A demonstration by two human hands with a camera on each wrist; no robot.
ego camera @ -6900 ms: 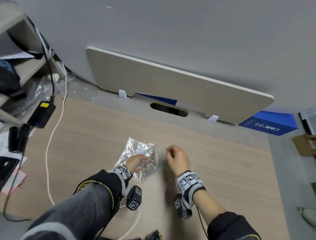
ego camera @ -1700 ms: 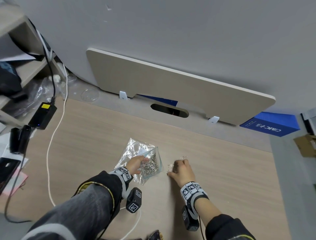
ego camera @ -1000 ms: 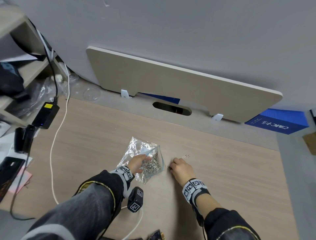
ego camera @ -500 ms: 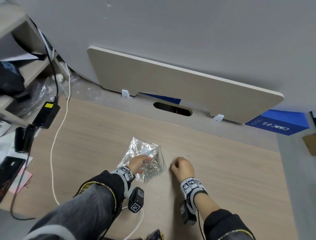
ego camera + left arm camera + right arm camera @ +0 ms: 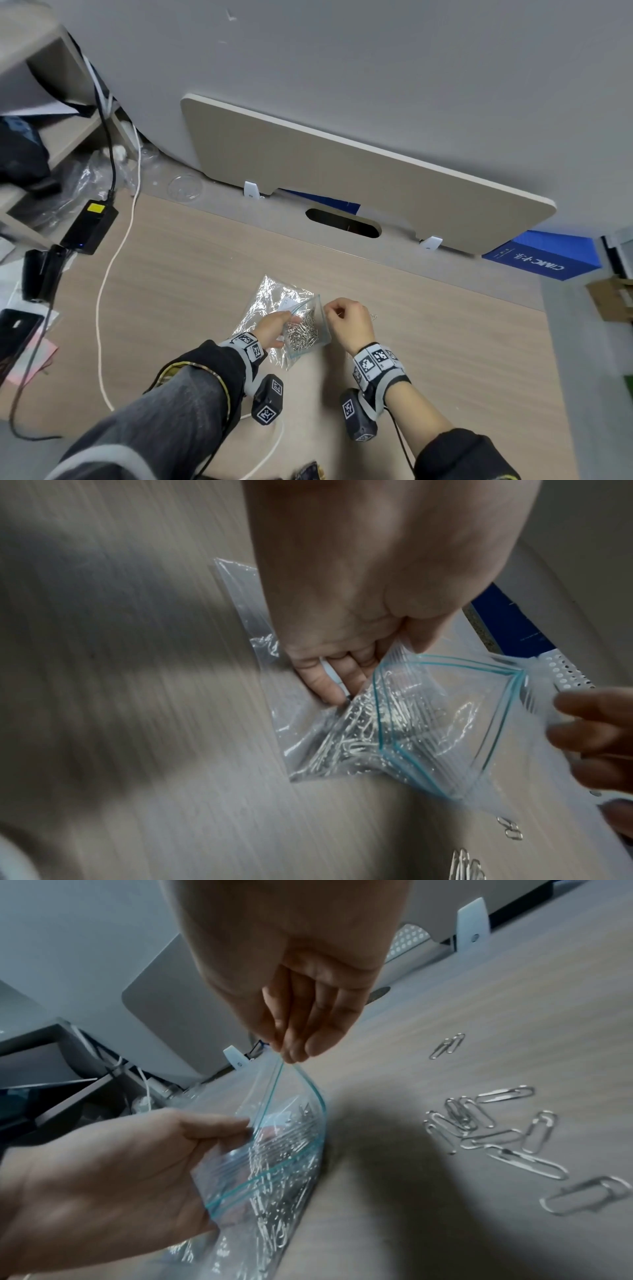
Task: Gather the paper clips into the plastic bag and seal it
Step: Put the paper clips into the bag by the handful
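plastic bag [image 5: 274, 1153] | left hand [image 5: 103, 1172] pinches mouth agape | right hand [image 5: 301, 1015] pinches far lip | loose paper clips [image 5: 493, 1131] beyond right grip

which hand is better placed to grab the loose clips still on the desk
Right. The loose clips lie on its side of the bag, and the left hand is holding the bag's mouth open. The right hand would first have to release the rim.

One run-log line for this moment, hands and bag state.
left hand holds bag open | right hand pinches bag rim | clips loose on desk | bag unsealed
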